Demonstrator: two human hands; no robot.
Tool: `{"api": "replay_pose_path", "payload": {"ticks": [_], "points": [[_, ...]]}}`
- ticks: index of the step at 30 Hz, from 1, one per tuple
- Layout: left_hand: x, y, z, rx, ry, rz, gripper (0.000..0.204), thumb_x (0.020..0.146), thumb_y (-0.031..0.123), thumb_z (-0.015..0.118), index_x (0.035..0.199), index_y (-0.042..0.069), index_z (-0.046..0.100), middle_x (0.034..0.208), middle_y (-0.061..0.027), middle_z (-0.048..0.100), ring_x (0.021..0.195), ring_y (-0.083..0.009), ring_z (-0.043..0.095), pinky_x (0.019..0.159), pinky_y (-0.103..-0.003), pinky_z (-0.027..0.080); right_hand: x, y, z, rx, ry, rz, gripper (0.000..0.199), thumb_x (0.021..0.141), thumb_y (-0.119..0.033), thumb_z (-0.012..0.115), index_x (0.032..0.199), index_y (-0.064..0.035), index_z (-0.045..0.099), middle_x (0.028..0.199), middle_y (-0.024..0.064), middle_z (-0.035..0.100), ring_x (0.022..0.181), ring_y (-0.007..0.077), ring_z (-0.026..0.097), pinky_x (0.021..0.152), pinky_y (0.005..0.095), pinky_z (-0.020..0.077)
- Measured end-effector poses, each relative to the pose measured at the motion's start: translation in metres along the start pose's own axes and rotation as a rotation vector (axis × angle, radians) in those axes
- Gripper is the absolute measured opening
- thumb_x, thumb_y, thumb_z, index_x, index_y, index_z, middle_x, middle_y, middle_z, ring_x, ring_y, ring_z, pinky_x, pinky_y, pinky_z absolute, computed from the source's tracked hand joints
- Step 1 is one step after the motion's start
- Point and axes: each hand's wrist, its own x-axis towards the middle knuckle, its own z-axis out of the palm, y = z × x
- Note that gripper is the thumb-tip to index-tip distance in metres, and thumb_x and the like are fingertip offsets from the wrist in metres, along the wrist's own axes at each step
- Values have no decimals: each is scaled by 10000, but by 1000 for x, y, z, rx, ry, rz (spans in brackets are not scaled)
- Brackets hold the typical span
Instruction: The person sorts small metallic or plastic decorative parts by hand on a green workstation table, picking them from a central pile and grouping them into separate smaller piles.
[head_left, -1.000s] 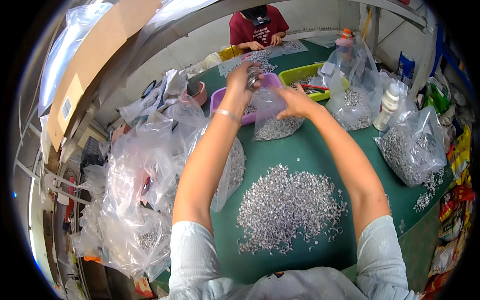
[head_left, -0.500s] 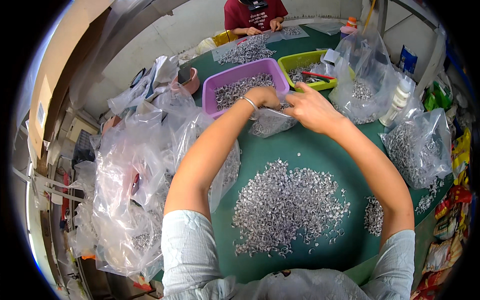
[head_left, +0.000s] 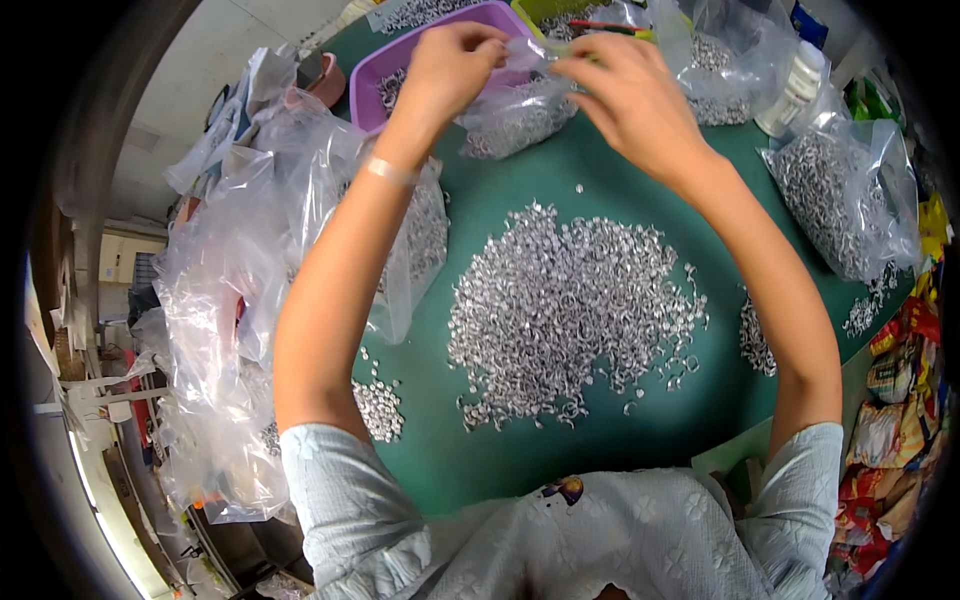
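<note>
My left hand (head_left: pixel 452 62) and my right hand (head_left: pixel 630 92) both pinch the top of a small clear plastic bag (head_left: pixel 520 112) partly filled with small silver metal rings. The bag rests on the green table (head_left: pixel 500 190) just in front of a purple tray (head_left: pixel 400 70) that also holds rings. A wide loose pile of the same silver rings (head_left: pixel 570 310) lies on the table between my forearms, closer to me. A thin band sits on my left wrist.
Crumpled clear plastic bags (head_left: pixel 250 270) are heaped along the left edge, one with rings inside. A full bag of rings (head_left: pixel 840 200) lies at the right, with a white bottle (head_left: pixel 790 90) behind it. Small ring heaps (head_left: pixel 380 408) lie near my left elbow. Colourful packets (head_left: pixel 890 420) line the right edge.
The view has tilted down and closer to the table, so the person at the far end is out of sight. My hands stay on the small bag, now lowered beside the purple tray.
</note>
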Motion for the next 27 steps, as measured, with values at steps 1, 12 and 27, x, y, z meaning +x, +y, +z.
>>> {"api": "replay_pose_path", "payload": {"ticks": [1, 12, 27], "points": [[-32, 14, 5, -142, 168, 103, 241, 932, 133, 563, 1101, -10, 658, 996, -70, 692, 888, -133, 646, 791, -266, 508, -16, -12, -12, 78, 58, 145, 119, 798, -79, 628, 914, -53, 639, 947, 96, 592, 969, 293, 575, 858, 431, 422], [-262, 30, 139, 279, -101, 195, 362, 805, 82, 680, 1154, 49, 590, 1321, -108, 510, 1246, -324, 448, 1008, -464, 364, -165, -113, -44, 205, -385, 484, 115, 773, -85, 705, 870, -48, 656, 1006, 58, 597, 990, 269, 537, 882, 420, 397], [-275, 40, 134, 278, 47, 49, 327, 813, 80, 679, 1128, 52, 596, 1149, -105, 560, 1076, -288, 522, 911, -432, 368, -160, -138, -34, 172, -337, 465, 129, 762, -97, 719, 856, -58, 640, 932, 60, 575, 920, 254, 521, 796, 392, 376]]}}
